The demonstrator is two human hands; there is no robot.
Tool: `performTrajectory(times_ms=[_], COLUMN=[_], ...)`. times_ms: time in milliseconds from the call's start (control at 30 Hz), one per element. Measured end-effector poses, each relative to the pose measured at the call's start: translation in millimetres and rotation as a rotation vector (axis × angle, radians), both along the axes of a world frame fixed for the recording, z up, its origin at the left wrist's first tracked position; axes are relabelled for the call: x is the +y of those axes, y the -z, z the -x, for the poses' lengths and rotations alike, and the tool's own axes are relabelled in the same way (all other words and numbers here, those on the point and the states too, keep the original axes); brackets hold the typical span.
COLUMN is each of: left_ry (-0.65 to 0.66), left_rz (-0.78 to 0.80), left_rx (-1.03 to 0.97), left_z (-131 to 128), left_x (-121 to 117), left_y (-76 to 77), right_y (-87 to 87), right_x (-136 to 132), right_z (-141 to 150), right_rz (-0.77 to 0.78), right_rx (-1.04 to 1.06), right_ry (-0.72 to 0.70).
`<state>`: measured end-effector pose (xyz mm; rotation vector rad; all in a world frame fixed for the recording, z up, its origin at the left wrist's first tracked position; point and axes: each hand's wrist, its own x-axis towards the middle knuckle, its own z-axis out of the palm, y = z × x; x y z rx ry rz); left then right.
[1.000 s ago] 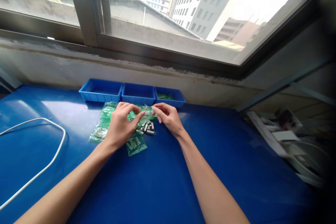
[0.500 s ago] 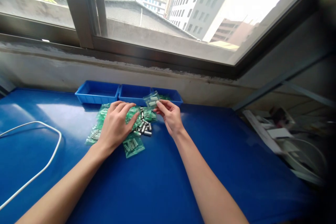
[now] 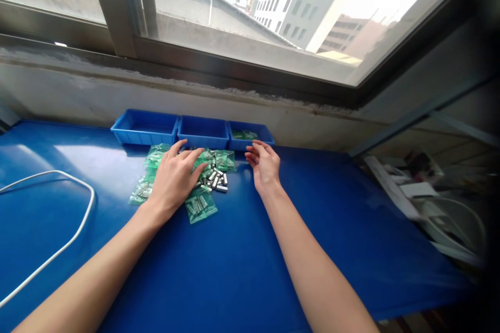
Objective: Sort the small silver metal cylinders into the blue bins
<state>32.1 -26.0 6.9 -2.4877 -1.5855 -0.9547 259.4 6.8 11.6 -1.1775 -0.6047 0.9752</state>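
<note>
Tabletop (image 3: 242, 270): blue, spread across the lower part of the frame.
Window (image 3: 250, 36): set across the top of the frame, with buildings seen through it.
Bins: lined up side by side just above the centre of the frame; left bin (image 3: 145, 138) is the widest, middle bin (image 3: 203, 141) is set next to it, and green packets (image 3: 245, 135) are seen inside the right bin (image 3: 252, 144).
Heap of green bags (image 3: 154, 158): spread left of centre, below the left and middle bins, partly covered by the left hand (image 3: 174, 174).
Cable (image 3: 90, 203): white, curved down the left side of the frame.
Left hand: fingers spread, nothing seen gripped; whether the bags are pressed or only hovered over cannot be told.
Right hand (image 3: 266, 166): raised just below the right bin, fingers loosely curled and slightly parted; nothing is seen between them.
Lone bag (image 3: 200, 205): laid flat at the lower edge of the heap, pale parts visible through its film.
Missing packet: pinched by the right hand half a second ago, now no longer seen there; judged to have been let go into the right bin, so the right hand is freed.
Loose parts (image 3: 216, 181): small, black and white, scattered right of the left hand, unbagged.
</note>
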Motion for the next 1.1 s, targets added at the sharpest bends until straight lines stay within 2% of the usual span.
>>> performTrajectory(times_ms=[167, 333, 533, 633, 733, 833, 933, 1100], left_ry=[0.002, -0.003, -0.029, 0.026, 0.131, 0.119, 0.111, 0.109], left_rz=[-0.081, -0.222, -0.283, -0.257, -0.172, -0.072, -0.005, -0.038], left_rx=[-0.034, -0.048, -0.239, -0.226, -0.075, 0.042, 0.076, 0.029], left_z=[0.5, -0.7, -3.3, -3.5, -4.1, -4.8, -5.2, -6.2], left_x=[0.9, -0.9, -3.1, -4.0, -4.5, -4.4, -3.5, -2.1], left_y=[2.6, -4.9, -13.8, -14.6, -12.0, -7.0, -3.0, -0.8], right_y=[-1.3, -4.9, -8.4, -8.5, -8.4, -7.9, -6.6, -3.8], right_x=[-1.3, -3.5, -6.5, -8.7, -10.9, -11.5, -10.5, -9.0], right_z=[0.9, 5.0, 11.6, 16.3, 19.5, 19.1, 16.9, 15.2], right_rz=[-0.014, -0.036, -0.154, -0.208, -0.207, -0.192, -0.191, -0.189], right_rx=[-0.037, -0.021, -0.169, -0.258, -0.275, -0.26, -0.24, -0.229], right_ry=[-0.035, -0.054, -0.131, -0.229, -0.283, -0.296, -0.306, -0.331])
